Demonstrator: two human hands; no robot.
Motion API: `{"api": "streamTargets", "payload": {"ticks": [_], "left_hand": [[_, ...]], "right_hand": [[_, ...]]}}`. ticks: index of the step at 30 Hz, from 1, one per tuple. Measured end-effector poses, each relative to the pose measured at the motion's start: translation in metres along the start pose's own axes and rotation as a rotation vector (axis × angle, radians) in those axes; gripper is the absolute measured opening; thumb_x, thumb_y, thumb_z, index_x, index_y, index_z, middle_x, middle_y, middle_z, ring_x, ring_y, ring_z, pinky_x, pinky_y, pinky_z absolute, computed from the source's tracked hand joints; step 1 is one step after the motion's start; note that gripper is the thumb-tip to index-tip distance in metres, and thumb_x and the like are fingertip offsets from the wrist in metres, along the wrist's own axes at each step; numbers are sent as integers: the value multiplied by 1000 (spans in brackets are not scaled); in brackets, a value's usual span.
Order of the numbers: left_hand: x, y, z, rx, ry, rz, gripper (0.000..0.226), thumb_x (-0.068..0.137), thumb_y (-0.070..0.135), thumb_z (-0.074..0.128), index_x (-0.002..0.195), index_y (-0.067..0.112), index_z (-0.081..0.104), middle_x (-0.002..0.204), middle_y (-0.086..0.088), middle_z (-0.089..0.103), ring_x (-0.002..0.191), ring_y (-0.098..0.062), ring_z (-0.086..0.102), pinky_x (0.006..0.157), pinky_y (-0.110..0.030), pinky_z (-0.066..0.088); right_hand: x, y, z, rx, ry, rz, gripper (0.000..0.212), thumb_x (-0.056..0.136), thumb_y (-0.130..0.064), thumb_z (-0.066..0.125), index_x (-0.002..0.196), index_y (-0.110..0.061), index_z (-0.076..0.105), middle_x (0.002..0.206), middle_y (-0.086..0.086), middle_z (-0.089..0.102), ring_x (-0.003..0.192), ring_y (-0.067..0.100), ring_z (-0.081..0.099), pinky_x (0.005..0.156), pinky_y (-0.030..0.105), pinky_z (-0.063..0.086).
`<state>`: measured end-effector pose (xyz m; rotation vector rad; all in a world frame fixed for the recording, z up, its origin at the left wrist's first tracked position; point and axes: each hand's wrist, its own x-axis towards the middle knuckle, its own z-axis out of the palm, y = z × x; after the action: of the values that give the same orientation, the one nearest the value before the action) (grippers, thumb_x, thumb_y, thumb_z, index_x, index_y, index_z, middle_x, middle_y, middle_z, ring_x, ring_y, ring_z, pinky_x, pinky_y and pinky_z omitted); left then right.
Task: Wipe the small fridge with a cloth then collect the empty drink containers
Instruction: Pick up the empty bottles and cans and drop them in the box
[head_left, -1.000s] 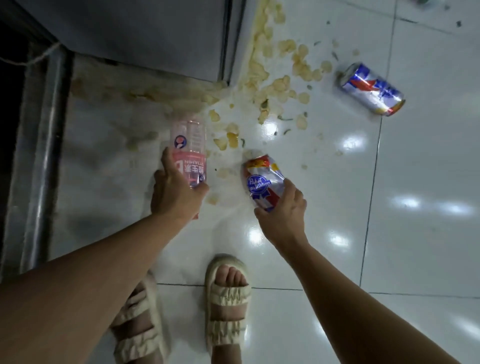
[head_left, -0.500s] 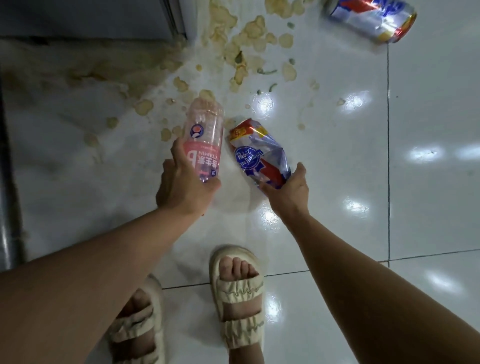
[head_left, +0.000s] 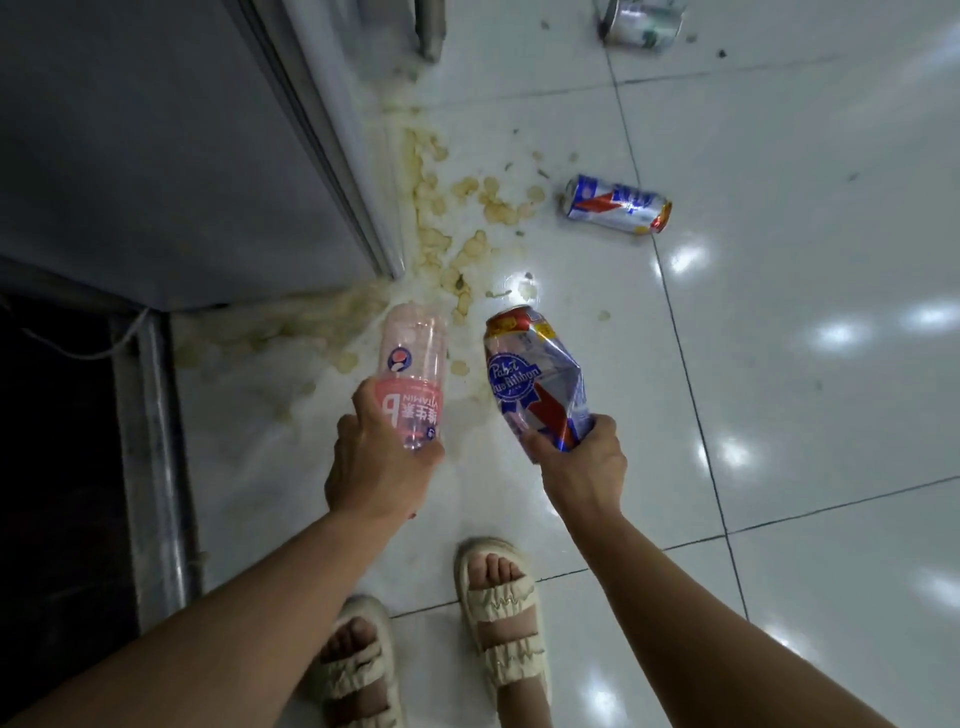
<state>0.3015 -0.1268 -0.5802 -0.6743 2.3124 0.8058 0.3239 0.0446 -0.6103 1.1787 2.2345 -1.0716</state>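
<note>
Partly cropped: silver can at top edge.

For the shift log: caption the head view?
Left hand grips pink plastic bottle; right hand grips crushed can.

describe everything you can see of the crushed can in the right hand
The crushed can looks like thin silver metal, printed with a blue ribbon logo in white script, a red diagonal stripe and a red and gold band near one end. Its side is badly dented and creased. The right hand grips its near end, fingers curled round it, so it is held off the white tiled floor, tilted, far end pointing away from the person. Nothing else touches it; the pink bottle is close beside it.
</note>
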Motion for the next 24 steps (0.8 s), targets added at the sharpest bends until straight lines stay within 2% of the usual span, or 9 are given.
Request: {"api": "streamTargets", "payload": {"ticks": [6, 10, 11, 13, 16, 19, 24], "left_hand": [[-76, 78, -97, -13, 16, 95, 83, 70, 31, 73, 137, 29, 24, 117, -6, 51, 98, -28, 57, 80, -43, 55], [-131, 124, -163, -69, -7, 173, 80, 69, 29, 73, 135, 31, 28, 115, -3, 53, 92, -25, 59, 62, -33, 54], [-147, 133, -178, -72, -9, 189, 79, 69, 30, 73, 134, 31, 29, 114, -2, 54, 92, -24, 59, 61, -33, 54], [-179, 150, -207, -88, -7, 218, 76, 68, 29, 72, 132, 31, 30, 113, -2, 53, 92, -25, 59, 67, -38, 57], [-222, 171, -248, -131, -18, 272, 76, 69, 30, 72, 131, 32, 28, 112, -2, 53, 89, -24, 60, 71, -41, 58], [-261, 194, -288, -150, -37, 340, 76, 69, 31, 71, 132, 32, 28, 112, -4, 54, 91, -26, 61, 75, -42, 57], [-319, 239, -340, -166, -55, 450, 78, 69, 35, 72, 132, 34, 27, 110, -3, 52, 88, -27, 62, 71, -43, 59]], "right_hand": [[-77, -79, -90, 86, 35, -45, 68, 66, -58, 75, 111, -15, 47, 103, 5, 58, 88, 21, 59, 71, 32, 55], [-130, -132, -152, 120, 84, -106, 68, 66, -57, 74, 111, -13, 48, 98, 3, 58, 83, 19, 58, 66, 28, 51], [-144, -144, -168, 136, 94, -113, 68, 67, -56, 74, 112, -14, 47, 98, 2, 57, 83, 18, 58, 66, 27, 51], [-173, -166, -199, 174, 112, -127, 64, 69, -52, 74, 112, -15, 46, 100, 2, 56, 84, 18, 58, 64, 25, 50], [-218, -193, -245, 226, 144, -160, 57, 71, -47, 75, 110, -16, 46, 99, 1, 57, 78, 14, 57, 51, 15, 41], [-262, -214, -291, 277, 193, -193, 55, 72, -41, 77, 111, -14, 47, 97, 2, 60, 73, 11, 56, 51, 15, 40], [-326, -235, -362, 373, 286, -233, 48, 70, -38, 77, 101, -19, 46, 82, -8, 55, 70, 6, 54, 51, 18, 39]]}}
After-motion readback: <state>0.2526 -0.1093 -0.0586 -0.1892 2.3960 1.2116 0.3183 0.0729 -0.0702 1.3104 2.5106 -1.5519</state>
